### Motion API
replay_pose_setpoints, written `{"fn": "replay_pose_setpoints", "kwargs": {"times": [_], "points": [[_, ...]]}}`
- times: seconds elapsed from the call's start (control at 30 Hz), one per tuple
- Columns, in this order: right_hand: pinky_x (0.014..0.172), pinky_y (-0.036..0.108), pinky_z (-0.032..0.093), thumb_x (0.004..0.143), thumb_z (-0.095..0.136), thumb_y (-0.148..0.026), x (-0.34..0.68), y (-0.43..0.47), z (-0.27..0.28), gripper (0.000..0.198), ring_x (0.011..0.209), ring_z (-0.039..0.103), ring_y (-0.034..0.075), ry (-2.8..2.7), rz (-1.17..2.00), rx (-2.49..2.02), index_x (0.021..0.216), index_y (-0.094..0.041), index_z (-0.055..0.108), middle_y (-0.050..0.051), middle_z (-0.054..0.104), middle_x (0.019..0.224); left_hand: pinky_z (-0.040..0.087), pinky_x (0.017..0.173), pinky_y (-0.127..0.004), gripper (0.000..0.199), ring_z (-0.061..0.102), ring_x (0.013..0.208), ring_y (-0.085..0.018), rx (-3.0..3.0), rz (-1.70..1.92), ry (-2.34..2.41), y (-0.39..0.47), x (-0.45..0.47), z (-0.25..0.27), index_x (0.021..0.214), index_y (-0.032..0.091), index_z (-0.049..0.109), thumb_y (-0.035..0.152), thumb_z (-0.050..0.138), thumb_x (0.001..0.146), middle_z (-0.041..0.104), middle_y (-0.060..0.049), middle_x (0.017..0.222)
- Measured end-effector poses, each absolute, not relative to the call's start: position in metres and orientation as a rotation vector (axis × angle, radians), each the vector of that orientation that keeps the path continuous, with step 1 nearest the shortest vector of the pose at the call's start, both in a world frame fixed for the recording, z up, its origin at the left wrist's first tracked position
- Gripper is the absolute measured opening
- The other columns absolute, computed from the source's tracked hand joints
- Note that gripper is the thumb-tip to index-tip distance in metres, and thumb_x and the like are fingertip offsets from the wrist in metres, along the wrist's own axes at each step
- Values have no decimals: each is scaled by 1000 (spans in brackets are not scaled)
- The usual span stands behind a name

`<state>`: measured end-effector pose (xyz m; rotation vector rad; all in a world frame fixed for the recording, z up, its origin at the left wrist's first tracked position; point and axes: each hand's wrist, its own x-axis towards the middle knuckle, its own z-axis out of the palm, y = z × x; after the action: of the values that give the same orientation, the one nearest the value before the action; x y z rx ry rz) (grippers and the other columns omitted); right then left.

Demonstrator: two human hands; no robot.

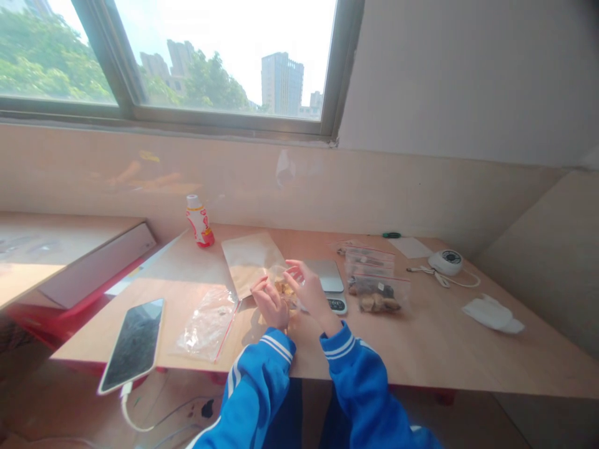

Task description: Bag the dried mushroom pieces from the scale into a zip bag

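Between my two hands is a clear plastic bag (282, 287) with yellow-brown dried pieces in it. My left hand (271, 300) is closed, fingertips pinched at the bag's left side. On the other side my right hand (306, 285) has its fingers bent around the bag's upper right edge; the exact grip is partly hidden. Just right of that hand a kitchen scale (330, 277) with a silver plate and a lit display lies partly covered by it. Behind my left hand rests a flat brown paper bag (250, 259). A clear zip bag (208, 324) with a red seal lies to the left.
Several zip bags (380, 298) with brown contents lie right of the scale. Further right are a white dome camera (445, 262) with its cable and a crumpled white wrapper (493, 313). A phone (133, 343) on a charging cable overhangs the front-left edge. A bottle (200, 221) stands behind.
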<state>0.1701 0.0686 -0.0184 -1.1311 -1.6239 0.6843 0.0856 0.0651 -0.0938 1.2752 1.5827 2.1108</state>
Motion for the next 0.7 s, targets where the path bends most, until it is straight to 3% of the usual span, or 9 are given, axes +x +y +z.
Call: {"fn": "replay_pose_setpoints", "kwargs": {"times": [0.2, 0.4, 0.57, 0.7], "points": [[89, 38, 45, 89, 47, -34, 187, 49, -48, 24, 103, 54, 21, -1576, 494, -1150, 107, -23, 58, 7, 60, 109, 40, 96, -41, 19, 53, 103, -22, 1181, 2242, 1697, 64, 89, -90, 89, 20, 42, 34, 30, 94, 53, -13, 104], [89, 41, 47, 74, 68, -38, 190, 28, -101, 61, 107, 52, 24, -1535, 576, -1188, 128, -24, 42, 10, 51, 124, 41, 94, -43, 17, 54, 102, -22, 966, 2317, 1575, 63, 92, -84, 90, 21, 42, 35, 32, 93, 54, -12, 106], [87, 39, 50, 82, 58, -40, 183, 30, -104, 49, 101, 58, 22, -1408, 726, -1145, 126, -22, 49, 9, 60, 116, 42, 95, -43, 16, 53, 105, -22, 1071, 2311, 1435, 61, 92, -87, 89, 22, 39, 35, 30, 93, 53, -12, 106], [88, 38, 50, 87, 49, -45, 191, 27, -86, 46, 109, 57, 24, -1299, 782, -1136, 126, -20, 51, 10, 59, 125, 40, 98, -47, 26, 51, 111, -25, 1321, 2276, 1348, 61, 87, -94, 94, 21, 44, 41, 28, 92, 52, -13, 111]]}}
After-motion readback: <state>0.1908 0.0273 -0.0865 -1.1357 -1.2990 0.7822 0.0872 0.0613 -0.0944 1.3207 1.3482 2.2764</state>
